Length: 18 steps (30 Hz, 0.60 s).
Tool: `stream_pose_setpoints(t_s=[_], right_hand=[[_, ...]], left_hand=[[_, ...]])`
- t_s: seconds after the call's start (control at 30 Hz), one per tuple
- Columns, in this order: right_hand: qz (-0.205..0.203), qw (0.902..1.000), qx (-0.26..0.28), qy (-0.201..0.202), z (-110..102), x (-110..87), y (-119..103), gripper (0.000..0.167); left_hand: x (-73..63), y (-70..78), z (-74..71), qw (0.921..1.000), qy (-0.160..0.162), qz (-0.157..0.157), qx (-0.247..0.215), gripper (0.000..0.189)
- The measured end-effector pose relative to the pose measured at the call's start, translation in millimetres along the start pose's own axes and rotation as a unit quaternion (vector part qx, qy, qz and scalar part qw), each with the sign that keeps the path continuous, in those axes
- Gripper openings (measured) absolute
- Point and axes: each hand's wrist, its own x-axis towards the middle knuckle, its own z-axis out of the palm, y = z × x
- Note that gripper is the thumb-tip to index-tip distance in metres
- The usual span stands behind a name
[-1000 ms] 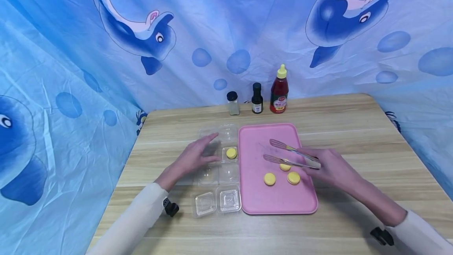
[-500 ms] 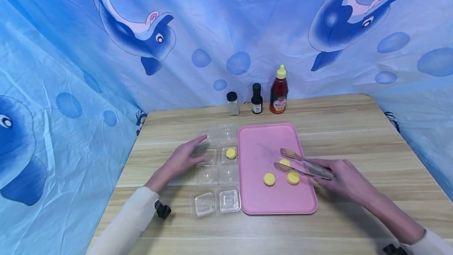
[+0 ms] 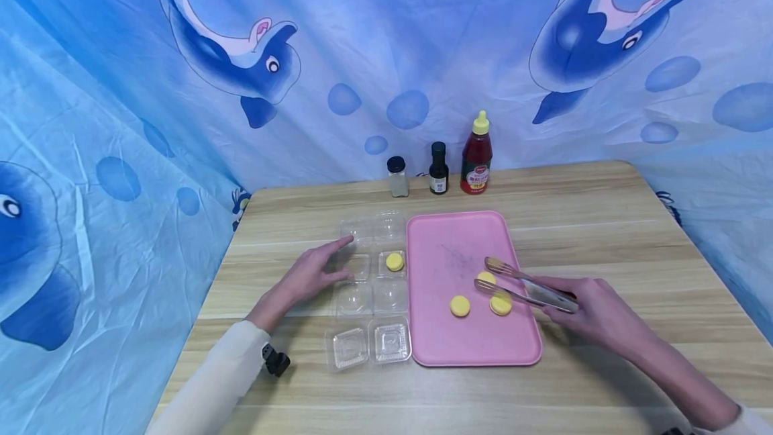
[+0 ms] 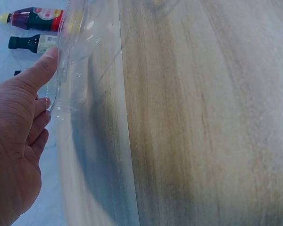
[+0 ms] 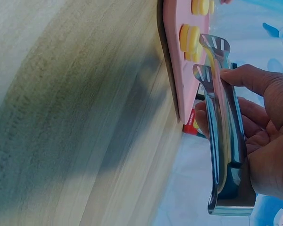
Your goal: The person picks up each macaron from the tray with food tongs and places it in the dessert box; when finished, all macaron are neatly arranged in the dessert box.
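Observation:
My right hand (image 3: 598,311) holds metal tongs (image 3: 531,287), their two slotted tips apart above the pink tray (image 3: 441,344). Three yellow macarons lie on that tray; one macaron (image 3: 460,306) sits to the left of the others, and the tips overlap the right pair in the head view. Thumb and index finger spread, my left hand (image 3: 302,279) is at the left edge of the clear plastic boxes (image 3: 391,342). Its thumb (image 4: 43,68) meets a box's rim in the left wrist view; firm contact is unclear. Another yellow macaron (image 3: 395,262) sits in one box compartment.
Behind the tray stand a small black-capped jar (image 3: 398,178), a dark bottle (image 3: 438,170) and a red sauce bottle (image 3: 477,156). A blue dolphin-print curtain (image 3: 374,39) hangs behind and left of the wooden table (image 3: 604,220).
My right hand has drawn the tongs right and toward me, off the middle of the tray. My left hand has shifted a little left. The macarons stay where they were.

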Motion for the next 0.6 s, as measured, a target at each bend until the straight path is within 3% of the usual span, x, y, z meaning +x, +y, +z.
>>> stream_pose_setpoints(t_s=[0.6], right_hand=[[0.022, 0.9994, -0.008, -0.023, 0.6, -0.2, -9.6, 0.053]], left_hand=[[-1.5, -0.8, 0.1, 1.0000, -0.007, 0.007, 0.002, 0.090]])
